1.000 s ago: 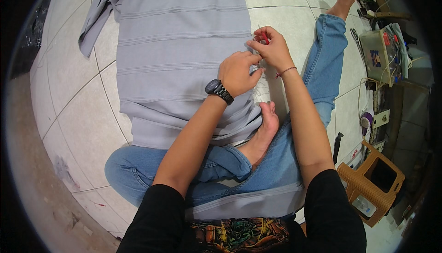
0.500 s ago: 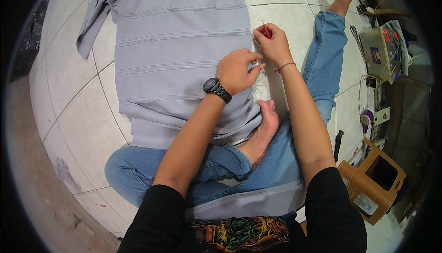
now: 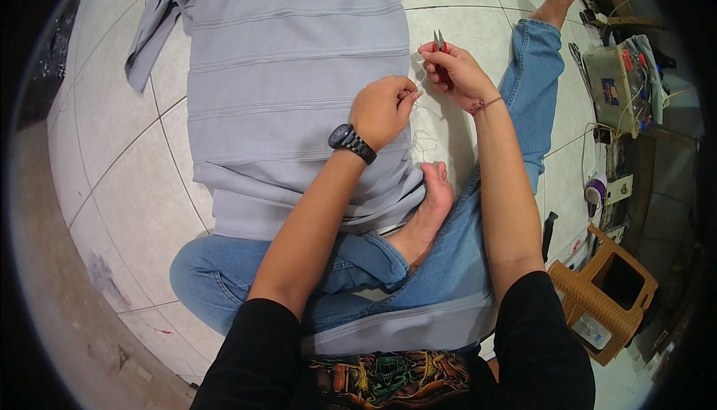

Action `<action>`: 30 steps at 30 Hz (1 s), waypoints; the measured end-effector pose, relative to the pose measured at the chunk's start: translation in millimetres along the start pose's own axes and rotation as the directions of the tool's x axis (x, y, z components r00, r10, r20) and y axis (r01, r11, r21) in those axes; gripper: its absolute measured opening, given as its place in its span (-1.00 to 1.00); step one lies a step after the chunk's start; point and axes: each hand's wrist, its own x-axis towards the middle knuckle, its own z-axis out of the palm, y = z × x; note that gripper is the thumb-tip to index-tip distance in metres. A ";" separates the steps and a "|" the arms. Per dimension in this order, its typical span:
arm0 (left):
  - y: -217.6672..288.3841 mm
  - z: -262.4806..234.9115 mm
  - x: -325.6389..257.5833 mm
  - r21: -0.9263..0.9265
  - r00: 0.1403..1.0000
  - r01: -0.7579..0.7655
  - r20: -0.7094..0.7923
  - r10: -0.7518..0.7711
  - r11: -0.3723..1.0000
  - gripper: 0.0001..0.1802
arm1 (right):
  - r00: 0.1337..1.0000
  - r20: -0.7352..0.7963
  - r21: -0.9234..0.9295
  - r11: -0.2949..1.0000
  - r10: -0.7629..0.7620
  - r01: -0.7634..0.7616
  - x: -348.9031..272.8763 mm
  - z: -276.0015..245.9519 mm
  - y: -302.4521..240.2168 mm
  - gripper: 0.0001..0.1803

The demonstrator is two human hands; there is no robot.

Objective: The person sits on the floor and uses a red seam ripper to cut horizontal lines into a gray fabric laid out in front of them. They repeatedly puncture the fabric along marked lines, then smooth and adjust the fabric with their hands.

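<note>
A long grey garment (image 3: 299, 81) with raised cross seams lies spread on the floor in front of me. My left hand (image 3: 381, 110), wearing a black watch, rests over its right edge with thumb and fingertips pinched together. What the pinch holds is too small to make out. My right hand (image 3: 459, 75) is just beyond that edge, closed around small red-handled thread snips (image 3: 438, 42) whose two pointed blades face away from me. Loose white threads (image 3: 426, 141) lie on the tiles between the garment's edge and my right forearm, near my bare foot (image 3: 433, 201).
My jeans-clad right leg (image 3: 523, 104) stretches out along the right. Past it stand a clear plastic bin (image 3: 606, 85) of bottles and a brown woven-pattern holder (image 3: 597, 298). A purple-and-white round object (image 3: 595, 190) and cables lie between them. Pale floor tiles (image 3: 112, 238) extend left.
My right hand has shifted right and toward me, turning so the snips' blades show more. My left fingers have drawn closer together. The white threads have spread out and moved.
</note>
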 end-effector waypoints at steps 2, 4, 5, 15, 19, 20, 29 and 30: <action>0.0 -0.4 0.5 0.014 1.000 -0.006 0.006 0.006 1.000 -0.81 | 1.000 -0.030 -0.057 0.998 -0.004 0.002 -1.5 -1.4 -2.1 -0.83; 0.4 -0.8 0.7 0.019 1.000 -0.015 0.006 0.015 1.000 -0.82 | 0.998 -0.060 -0.017 0.999 -0.029 0.028 -1.3 -0.8 -2.2 -0.85; 0.5 -1.1 0.8 0.017 1.000 -0.021 0.003 0.021 1.000 -0.82 | 0.996 -0.072 0.006 0.999 -0.047 0.047 -1.0 -0.7 -2.0 -0.85; 0.1 -4.6 1.8 0.050 0.999 -0.045 0.016 0.045 0.998 -0.84 | 0.956 -0.244 -0.052 0.987 -0.163 0.155 6.5 -16.1 -4.8 -0.85; 2.4 -6.0 1.0 -0.008 0.999 -0.024 0.040 0.025 1.000 -0.83 | 0.875 -0.210 -0.500 0.817 -0.436 0.287 6.9 -12.9 1.4 -0.77; 2.6 -6.8 0.9 -0.029 0.998 -0.022 0.051 0.023 0.999 -0.83 | 0.849 -0.197 -0.698 0.678 -0.491 0.230 5.3 -11.8 2.9 -0.75; 5.0 -11.9 0.5 -0.101 0.993 -0.019 0.115 0.030 0.995 -0.74 | 0.887 0.066 -0.882 0.389 -0.457 0.266 -16.9 -15.2 13.0 -0.68; 5.3 -12.1 0.4 -0.104 0.993 -0.012 0.118 0.025 0.994 -0.72 | 0.877 0.075 -0.889 0.366 -0.475 0.274 -15.0 -13.4 14.5 -0.69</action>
